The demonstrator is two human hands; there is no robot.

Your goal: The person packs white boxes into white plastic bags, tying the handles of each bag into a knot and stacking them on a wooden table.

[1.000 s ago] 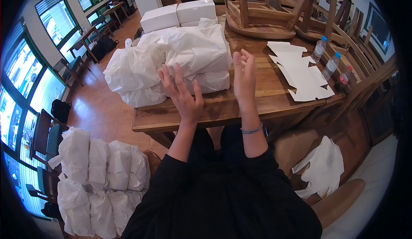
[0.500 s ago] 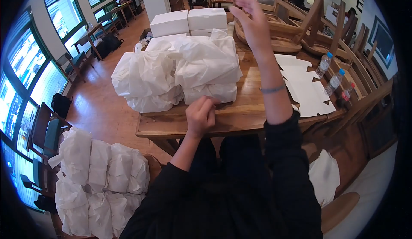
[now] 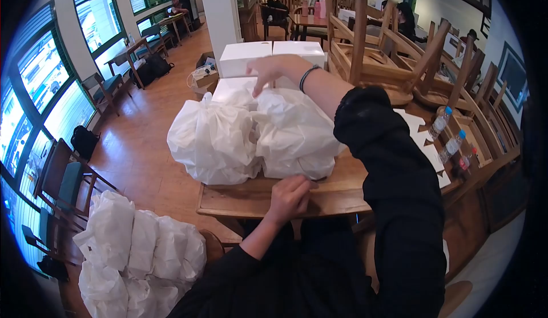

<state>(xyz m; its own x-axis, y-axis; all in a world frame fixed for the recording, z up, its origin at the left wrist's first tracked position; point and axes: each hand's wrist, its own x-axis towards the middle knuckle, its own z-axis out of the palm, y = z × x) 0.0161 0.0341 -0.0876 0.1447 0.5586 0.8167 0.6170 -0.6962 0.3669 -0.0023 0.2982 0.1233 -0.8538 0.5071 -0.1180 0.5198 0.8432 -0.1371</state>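
Two stuffed white plastic bags, the left bag [image 3: 214, 141] and the right bag [image 3: 297, 138], stand side by side on the wooden table [image 3: 342, 189]. My left hand [image 3: 291, 197] is closed at the foot of the right bag, by the table's front edge. A small dark bit shows beyond its fingers, too little to name. Over the tops of the bags reaches my right hand [image 3: 274, 70], its thumb and fingers apart and nothing visible in it. Behind it are stacked white boxes [image 3: 245, 53], partly hidden by the hand and the bags.
More filled white bags [image 3: 137, 244] are piled at the lower left. Flat white cardboard [image 3: 414, 124] and several bottles [image 3: 439, 123] lie or stand on the table's right. Upturned wooden chairs [image 3: 371, 61] rise behind. An open carton [image 3: 204, 78] is past the far left corner.
My right hand has swung left and down from the raised spot at the right to above the bags. My left hand stays by the right bag's base. The view has tilted up.
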